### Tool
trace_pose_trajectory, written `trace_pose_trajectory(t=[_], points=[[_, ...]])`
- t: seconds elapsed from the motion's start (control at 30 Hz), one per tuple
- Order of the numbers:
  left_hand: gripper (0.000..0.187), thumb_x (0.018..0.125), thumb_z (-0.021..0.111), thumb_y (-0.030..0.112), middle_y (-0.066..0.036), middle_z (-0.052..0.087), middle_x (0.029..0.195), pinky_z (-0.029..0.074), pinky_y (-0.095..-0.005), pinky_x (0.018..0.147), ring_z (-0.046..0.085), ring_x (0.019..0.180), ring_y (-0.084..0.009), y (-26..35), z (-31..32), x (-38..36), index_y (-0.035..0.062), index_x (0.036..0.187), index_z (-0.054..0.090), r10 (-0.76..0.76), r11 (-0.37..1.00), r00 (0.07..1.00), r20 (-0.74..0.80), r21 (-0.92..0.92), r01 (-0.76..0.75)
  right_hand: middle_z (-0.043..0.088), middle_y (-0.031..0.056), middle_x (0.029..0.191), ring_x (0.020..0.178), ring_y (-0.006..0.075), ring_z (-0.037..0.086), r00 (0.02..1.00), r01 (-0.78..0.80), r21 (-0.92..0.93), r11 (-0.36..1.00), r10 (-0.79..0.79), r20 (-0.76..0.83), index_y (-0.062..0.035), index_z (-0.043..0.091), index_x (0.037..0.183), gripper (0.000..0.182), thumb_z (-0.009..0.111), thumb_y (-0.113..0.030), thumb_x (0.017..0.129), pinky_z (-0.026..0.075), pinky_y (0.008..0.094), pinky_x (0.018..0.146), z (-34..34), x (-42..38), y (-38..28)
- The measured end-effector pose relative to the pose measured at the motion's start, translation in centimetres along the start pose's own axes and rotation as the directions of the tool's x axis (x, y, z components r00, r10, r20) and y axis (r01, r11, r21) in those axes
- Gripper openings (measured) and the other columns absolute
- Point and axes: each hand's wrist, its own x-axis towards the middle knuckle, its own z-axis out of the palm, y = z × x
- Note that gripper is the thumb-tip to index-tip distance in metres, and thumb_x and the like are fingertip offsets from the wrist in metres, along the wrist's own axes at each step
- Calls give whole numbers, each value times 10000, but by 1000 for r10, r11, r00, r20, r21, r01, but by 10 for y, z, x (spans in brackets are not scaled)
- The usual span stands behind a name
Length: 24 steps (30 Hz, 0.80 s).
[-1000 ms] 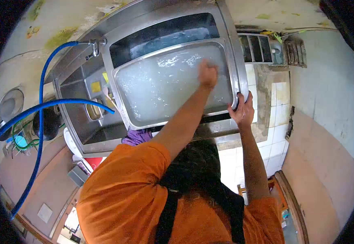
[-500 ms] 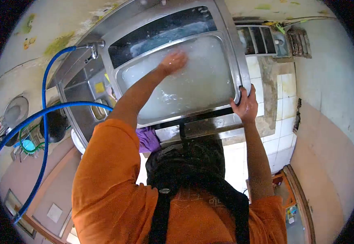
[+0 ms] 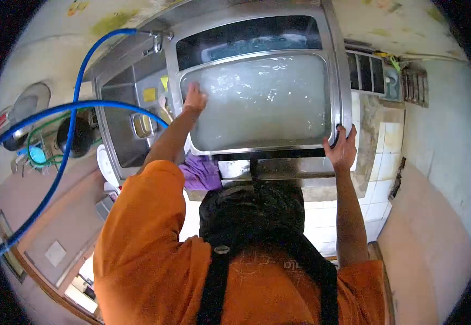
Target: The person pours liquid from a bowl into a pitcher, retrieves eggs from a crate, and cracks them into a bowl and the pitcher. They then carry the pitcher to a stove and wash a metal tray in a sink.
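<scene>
A large rectangular metal tray (image 3: 257, 150), full of cloudy water (image 3: 262, 108), rests in the steel sink. My left hand (image 3: 195, 99) is just inside its left rim, at the water's edge, with fingers partly stretched and slightly blurred. I see nothing held in it. At the near right corner, my right hand (image 3: 343, 149) grips the tray's edge, thumb on the near side and fingers over the corner. Ripples and bright glints cover the water, and its bottom cannot be seen.
A blue hose (image 3: 78, 81) runs from the tap (image 3: 157, 42) and loops over the left basin (image 3: 117, 122). That basin's ledge holds a yellow sponge (image 3: 149, 95) and a small metal container (image 3: 141, 125). A purple cloth (image 3: 202, 172) hangs at the sink's front. Pans hang at left.
My left hand has moved from the middle of the water to the tray's left rim. My right hand stays at the near right corner. The view has shifted.
</scene>
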Motion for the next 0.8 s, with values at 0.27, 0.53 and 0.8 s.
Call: trace_pose_trajectory(t=[0.27,0.53,0.8], points=[[346,908,540,299,-138,670,1159,270,-694,984,539,1166,-403,82,-19,-40,110,1141,710,-89,982,966,241,183,45,419,315,1334,1118,487,550,999,26,11,1000,-25,-43,-122,522,1230,616,722,-398,717,535,522,841,0,-1,3],[246,870,566,264,-169,698,965,475,-560,839,658,971,-340,140,-21,-68,94,924,736,-122,751,907,402,-560,349,430,314,1327,1073,478,572,999,38,27,999,-37,-23,-104,530,1219,630,745,-396,704,553,512,793,-2,3,6],[350,855,578,291,-177,709,1028,526,-515,762,677,981,-327,257,-16,5,7,1000,721,73,808,990,120,-589,12,429,332,1326,1053,479,585,1000,21,-19,1000,-21,-18,-106,547,1206,617,744,-411,707,553,510,795,-3,2,4]])
